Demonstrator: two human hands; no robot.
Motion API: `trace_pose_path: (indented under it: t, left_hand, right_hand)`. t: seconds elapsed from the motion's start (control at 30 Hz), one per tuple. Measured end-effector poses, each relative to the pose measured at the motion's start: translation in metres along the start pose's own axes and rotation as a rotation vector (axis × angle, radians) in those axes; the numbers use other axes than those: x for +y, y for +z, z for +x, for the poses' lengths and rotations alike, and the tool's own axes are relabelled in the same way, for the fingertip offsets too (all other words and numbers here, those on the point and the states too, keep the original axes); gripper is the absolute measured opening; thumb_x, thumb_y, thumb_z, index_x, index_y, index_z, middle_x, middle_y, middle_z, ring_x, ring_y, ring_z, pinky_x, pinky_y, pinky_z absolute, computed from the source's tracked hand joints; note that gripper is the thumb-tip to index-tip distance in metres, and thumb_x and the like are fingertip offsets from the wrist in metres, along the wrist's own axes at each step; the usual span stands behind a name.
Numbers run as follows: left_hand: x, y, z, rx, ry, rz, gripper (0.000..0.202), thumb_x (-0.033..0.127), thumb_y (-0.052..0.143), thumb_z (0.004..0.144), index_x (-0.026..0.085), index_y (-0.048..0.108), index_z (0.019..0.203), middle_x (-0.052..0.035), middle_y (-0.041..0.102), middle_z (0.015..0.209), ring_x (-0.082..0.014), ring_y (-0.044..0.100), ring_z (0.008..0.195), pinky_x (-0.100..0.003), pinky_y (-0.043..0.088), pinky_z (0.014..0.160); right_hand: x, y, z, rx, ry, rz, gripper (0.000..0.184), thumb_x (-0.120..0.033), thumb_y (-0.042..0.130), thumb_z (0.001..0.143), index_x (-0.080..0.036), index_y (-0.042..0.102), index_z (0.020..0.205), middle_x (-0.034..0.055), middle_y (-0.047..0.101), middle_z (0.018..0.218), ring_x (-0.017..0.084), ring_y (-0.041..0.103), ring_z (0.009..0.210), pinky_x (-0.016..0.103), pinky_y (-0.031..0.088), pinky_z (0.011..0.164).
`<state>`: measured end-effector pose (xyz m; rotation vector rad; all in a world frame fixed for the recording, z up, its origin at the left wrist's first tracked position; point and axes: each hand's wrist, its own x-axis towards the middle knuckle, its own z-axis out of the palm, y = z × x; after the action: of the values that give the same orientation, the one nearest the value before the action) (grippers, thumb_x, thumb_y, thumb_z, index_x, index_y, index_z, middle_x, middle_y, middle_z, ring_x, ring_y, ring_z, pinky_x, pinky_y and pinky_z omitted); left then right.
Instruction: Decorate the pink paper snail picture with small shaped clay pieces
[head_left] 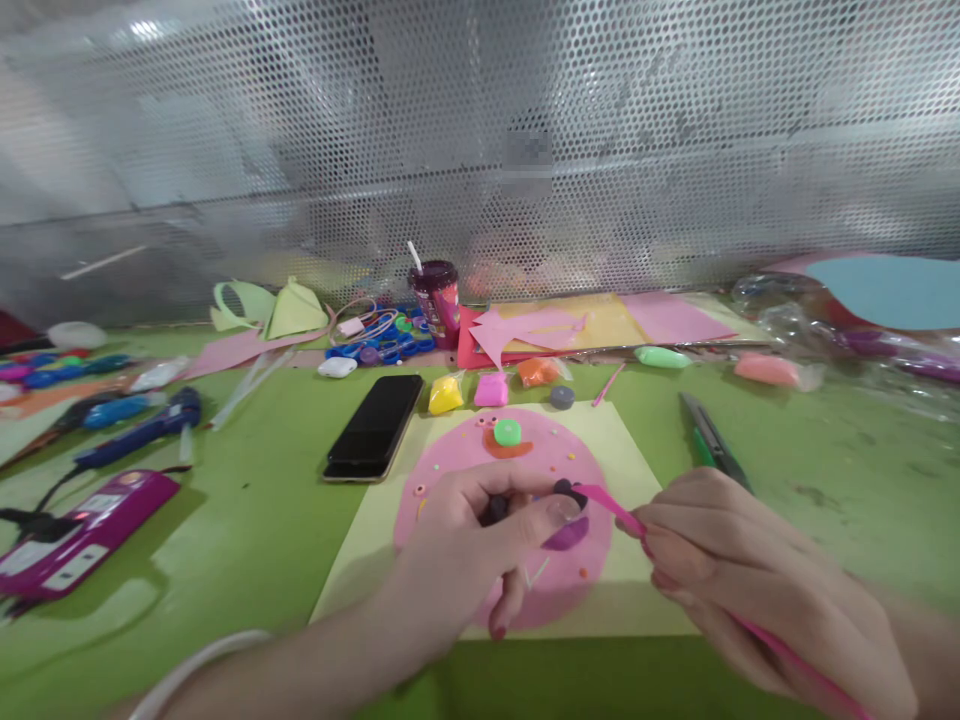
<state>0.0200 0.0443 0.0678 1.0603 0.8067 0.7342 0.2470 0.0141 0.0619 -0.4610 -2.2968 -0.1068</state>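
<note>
My left hand pinches a small black lump of clay between thumb and fingers, above a pink paper circle. More black shows in the curl of its fingers. In my right hand is a pink modelling tool, whose flat tip touches or nearly touches the black lump. The circle lies on a pale yellow sheet and carries a green disc over an orange curved piece, a purple piece, and small eyes and dots. My left hand hides part of the circle.
Behind the sheet lie yellow, pink and orange clay. A phone rests at the left, a utility knife at the right. Farther left are a glue gun and power strip. A lidded cup stands behind.
</note>
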Motion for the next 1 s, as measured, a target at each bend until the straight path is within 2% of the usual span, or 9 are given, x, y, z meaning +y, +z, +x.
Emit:
trace_pose_path:
  t: [0.2,0.37,0.57,0.7,0.87,1.0]
  left_hand:
    - [-0.006,-0.002,0.002,-0.006,0.012,-0.017,0.021,0.041,0.076,0.078,0.020,0.071,0.080,0.0050,0.059,0.071,-0.0005,0.043,0.027,-0.009,0.030,0.026]
    - [-0.004,-0.001,0.003,-0.005,0.019,0.006,0.022,0.041,0.074,0.080,0.020,0.071,0.081,0.0041,0.060,0.072,-0.0005,0.044,0.028,-0.008,0.028,0.027]
    - [0.000,0.001,0.001,0.027,-0.001,0.033,0.021,0.040,0.075,0.078,0.019,0.070,0.078,0.0085,0.045,0.051,-0.0024,0.040,0.027,-0.009,0.028,0.026]
    - [-0.001,0.000,0.001,0.015,-0.008,0.059,0.018,0.037,0.071,0.081,0.019,0.068,0.080,0.0078,0.047,0.048,-0.0032,0.040,0.027,-0.010,0.030,0.028]
    - [0.001,0.001,0.000,-0.009,0.002,0.087,0.015,0.033,0.069,0.083,0.018,0.067,0.079,0.0082,0.046,0.046,-0.0034,0.040,0.027,-0.010,0.025,0.028]
    - [0.003,0.003,0.000,-0.002,-0.019,0.101,0.021,0.038,0.071,0.082,0.018,0.067,0.079,0.0066,0.051,0.054,-0.0023,0.042,0.028,-0.010,0.026,0.028]
  right_hand:
    - [-0.003,-0.006,0.010,-0.066,0.070,-0.046,0.035,0.002,0.048,0.084,-0.014,0.053,0.115,0.0098,0.064,0.094,0.019,0.061,0.090,0.031,0.055,0.078]
    - [-0.001,0.000,0.000,0.007,0.042,0.031,0.039,-0.003,0.045,0.088,-0.017,0.053,0.123,0.0082,0.064,0.099,0.019,0.060,0.089,0.031,0.054,0.078]
    - [-0.005,-0.004,0.019,0.089,0.231,-0.031,0.047,0.004,0.042,0.084,-0.018,0.052,0.124,0.0068,0.064,0.101,0.013,0.063,0.085,0.020,0.053,0.071]
    - [-0.006,0.001,0.025,0.099,0.293,-0.015,0.041,0.003,0.043,0.087,-0.020,0.052,0.120,0.0070,0.064,0.102,0.014,0.063,0.093,0.020,0.053,0.076]
    - [-0.004,0.012,0.014,0.061,0.387,0.026,0.041,-0.004,0.043,0.093,-0.022,0.050,0.129,0.0064,0.060,0.104,0.012,0.062,0.091,0.019,0.052,0.078]
    - [-0.005,0.013,0.020,0.085,0.459,0.066,0.026,-0.011,0.049,0.094,-0.023,0.059,0.115,0.0041,0.061,0.096,0.012,0.063,0.084,0.018,0.054,0.071]
